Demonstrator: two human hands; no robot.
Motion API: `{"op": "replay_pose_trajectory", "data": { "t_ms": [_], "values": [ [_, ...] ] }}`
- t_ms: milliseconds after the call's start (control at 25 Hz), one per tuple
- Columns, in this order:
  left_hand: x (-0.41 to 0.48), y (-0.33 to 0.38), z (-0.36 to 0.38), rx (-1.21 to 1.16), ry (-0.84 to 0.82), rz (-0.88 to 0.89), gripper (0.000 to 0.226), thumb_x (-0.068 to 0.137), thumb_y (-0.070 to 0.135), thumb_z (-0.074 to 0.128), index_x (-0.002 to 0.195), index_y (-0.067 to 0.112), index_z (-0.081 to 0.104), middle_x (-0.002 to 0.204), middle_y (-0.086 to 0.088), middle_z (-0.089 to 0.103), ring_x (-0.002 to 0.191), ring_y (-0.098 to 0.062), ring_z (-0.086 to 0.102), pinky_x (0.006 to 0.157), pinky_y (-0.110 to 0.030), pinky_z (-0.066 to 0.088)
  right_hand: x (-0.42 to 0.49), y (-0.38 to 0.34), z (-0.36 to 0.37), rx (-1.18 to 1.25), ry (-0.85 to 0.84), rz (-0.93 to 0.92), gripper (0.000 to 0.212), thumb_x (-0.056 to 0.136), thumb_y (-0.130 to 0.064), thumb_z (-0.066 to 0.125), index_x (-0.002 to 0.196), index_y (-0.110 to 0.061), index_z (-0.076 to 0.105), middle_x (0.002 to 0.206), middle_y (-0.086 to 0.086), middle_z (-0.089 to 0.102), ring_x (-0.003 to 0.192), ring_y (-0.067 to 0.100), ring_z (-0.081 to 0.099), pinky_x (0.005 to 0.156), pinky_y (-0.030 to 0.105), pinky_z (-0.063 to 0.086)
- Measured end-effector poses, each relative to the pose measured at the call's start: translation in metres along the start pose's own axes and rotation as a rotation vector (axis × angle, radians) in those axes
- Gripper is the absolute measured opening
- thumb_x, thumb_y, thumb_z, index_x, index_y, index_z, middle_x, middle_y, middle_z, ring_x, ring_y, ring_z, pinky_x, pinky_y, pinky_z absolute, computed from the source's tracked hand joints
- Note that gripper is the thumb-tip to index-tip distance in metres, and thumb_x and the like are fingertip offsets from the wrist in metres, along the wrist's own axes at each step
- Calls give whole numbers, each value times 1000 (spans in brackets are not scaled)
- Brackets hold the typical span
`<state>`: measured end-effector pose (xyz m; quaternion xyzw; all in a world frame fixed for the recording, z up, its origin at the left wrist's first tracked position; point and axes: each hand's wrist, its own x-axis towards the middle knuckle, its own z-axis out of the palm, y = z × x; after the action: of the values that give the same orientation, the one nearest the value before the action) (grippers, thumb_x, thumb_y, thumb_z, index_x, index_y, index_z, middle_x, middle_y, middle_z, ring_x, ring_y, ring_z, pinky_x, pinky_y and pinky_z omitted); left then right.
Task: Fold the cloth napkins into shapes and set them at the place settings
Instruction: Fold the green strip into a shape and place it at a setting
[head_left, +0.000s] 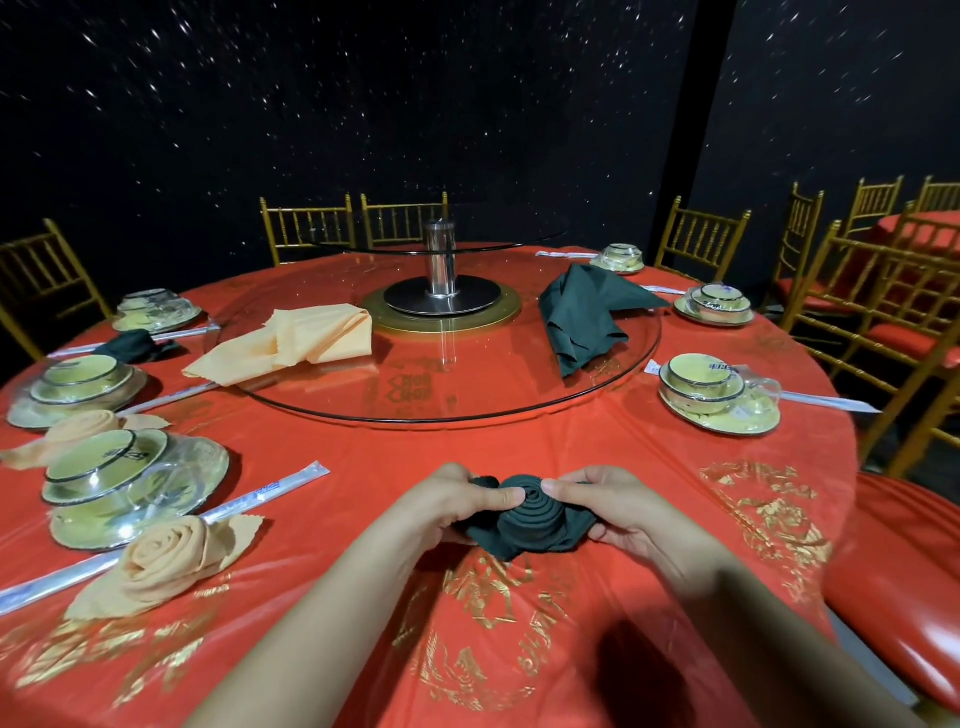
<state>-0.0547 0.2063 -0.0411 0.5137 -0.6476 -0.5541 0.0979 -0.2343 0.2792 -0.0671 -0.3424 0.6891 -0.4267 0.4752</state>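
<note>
done: peach rose napkins (166, 558) placed | now: left hand (452, 512), right hand (605, 509) pinching dark green rose napkin (524, 525) | left: right-side settings (717, 395), loose napkins

I see my left hand (452, 512) and my right hand (618, 512) both holding a dark green napkin (530, 525) rolled into a spiral rose. A thumb presses each side of the coil, low over the red desk (623, 457). Well to the left of my left hand lies a peach rose (166, 556), beside wrapped dishes (119, 473). Beyond both hands, a glass turntable (441, 400) carries a loose peach cloth (301, 335) and a loose green cloth (587, 317).
</note>
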Motion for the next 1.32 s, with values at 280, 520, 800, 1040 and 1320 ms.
{"op": "replay_pose_trajectory", "data": {
  "t_ms": [280,520,800,1040,1320],
  "values": [
    [30,48,21,-438,-135,38,31,78,13,75,104,1,63,87,-11,71,73,-19,69,58,-29,58,18,-20,-48,359,-85,-34,53,67,-24,79,110,-1,60,102,22,69,89,34,68,78,46,57],
    [91,121,31,-461,-167,61,28,77,17,75,101,7,65,84,-5,72,67,-10,69,53,-22,53,66,-57,-111,474,-132,-97,52,65,-12,73,109,12,59,108,31,64,104,41,62,94,53,48],
    [117,224,21,-475,-222,69,19,80,12,73,97,9,65,69,1,72,59,-6,68,50,-21,54,92,-130,-166,504,19,-108,45,77,-23,75,111,2,59,74,10,73,70,20,71,66,31,57],
    [119,294,7,-495,-278,50,11,81,13,71,90,8,65,63,-2,70,51,-10,66,44,-21,51,81,-194,-197,519,85,-128,66,59,-22,86,110,10,60,112,38,58,99,48,60,94,57,43],
    [135,347,28,-546,-300,-16,16,78,9,72,93,8,65,67,-6,71,49,-14,65,48,-25,55,91,-216,-250,523,106,-132,79,46,-38,89,111,0,65,116,30,60,96,38,59,89,48,47]
  ]
}}
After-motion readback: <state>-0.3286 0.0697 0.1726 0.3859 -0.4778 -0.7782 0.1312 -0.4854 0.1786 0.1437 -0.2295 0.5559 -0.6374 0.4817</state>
